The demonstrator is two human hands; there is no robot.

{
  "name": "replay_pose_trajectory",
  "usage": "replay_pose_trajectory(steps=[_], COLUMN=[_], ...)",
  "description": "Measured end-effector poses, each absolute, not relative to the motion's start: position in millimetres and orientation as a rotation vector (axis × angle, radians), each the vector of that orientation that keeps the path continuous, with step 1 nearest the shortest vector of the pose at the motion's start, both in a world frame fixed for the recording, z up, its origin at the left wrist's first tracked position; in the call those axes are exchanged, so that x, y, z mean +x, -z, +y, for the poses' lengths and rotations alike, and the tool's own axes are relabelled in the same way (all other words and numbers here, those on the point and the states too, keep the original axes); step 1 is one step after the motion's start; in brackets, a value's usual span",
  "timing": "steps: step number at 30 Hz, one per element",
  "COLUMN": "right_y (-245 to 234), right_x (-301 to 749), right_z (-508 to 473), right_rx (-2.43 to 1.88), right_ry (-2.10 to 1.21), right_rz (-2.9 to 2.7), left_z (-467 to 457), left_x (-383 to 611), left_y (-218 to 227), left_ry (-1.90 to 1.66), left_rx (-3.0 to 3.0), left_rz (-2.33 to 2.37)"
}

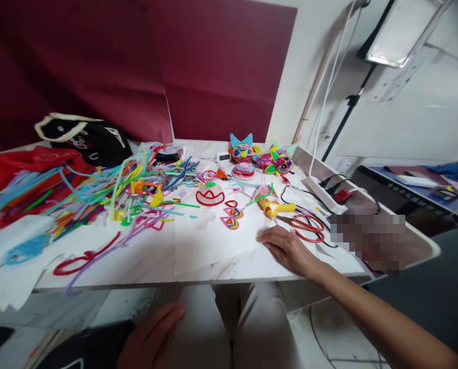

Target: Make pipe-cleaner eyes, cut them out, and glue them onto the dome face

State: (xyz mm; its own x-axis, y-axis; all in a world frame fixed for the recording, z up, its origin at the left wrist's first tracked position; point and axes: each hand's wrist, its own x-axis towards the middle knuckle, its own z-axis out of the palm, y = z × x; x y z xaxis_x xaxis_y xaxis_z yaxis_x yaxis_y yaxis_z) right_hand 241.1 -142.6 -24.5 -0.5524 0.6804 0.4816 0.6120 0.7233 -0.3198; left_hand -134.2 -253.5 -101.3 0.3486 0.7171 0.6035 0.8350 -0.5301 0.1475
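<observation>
My right hand (288, 249) lies flat on the white table (155, 259) near its front edge, fingers stretched out and holding nothing. Just beyond it lie red-handled scissors (304, 227) and a yellow glue gun (277, 208). My left hand (152, 335) rests below the table edge on my left thigh, fingers loosely spread, empty. Small pipe-cleaner shapes (232, 217) and a red-and-white dome piece (210, 195) sit in the middle of the table.
A heap of coloured pipe cleaners (98, 192) covers the table's left half, beside a red bag (24, 164) and a black bag (86, 138). Colourful pipe-cleaner masks (263, 156) stand at the back. A power strip (321, 190) with cables lies right. A dark red backdrop hangs behind.
</observation>
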Motion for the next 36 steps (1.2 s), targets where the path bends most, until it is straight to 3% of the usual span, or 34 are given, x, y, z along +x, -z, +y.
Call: replay_pose_trajectory(steps=[8,13,16,23,36], right_y=[29,29,25,9,-17], right_x=[246,246,246,242,200], right_z=[-162,-167,-167,-154,-77], right_rx=[-1.231,-1.247,-1.246,-1.259,-1.252], right_ry=[0.073,0.155,0.182,0.126,-0.054], right_rz=[-2.264,-2.293,-2.293,-2.222,-2.299], left_z=[-180,-92,-32,44,39], left_x=[-89,-76,-81,-97,-114], left_y=[-18,-54,-50,-8,4], left_ry=[1.158,1.443,1.867,2.011,1.496], left_rx=[-2.496,-2.352,-2.330,-2.347,-2.847], left_rz=[-1.126,-1.331,-1.721,-1.884,-1.723])
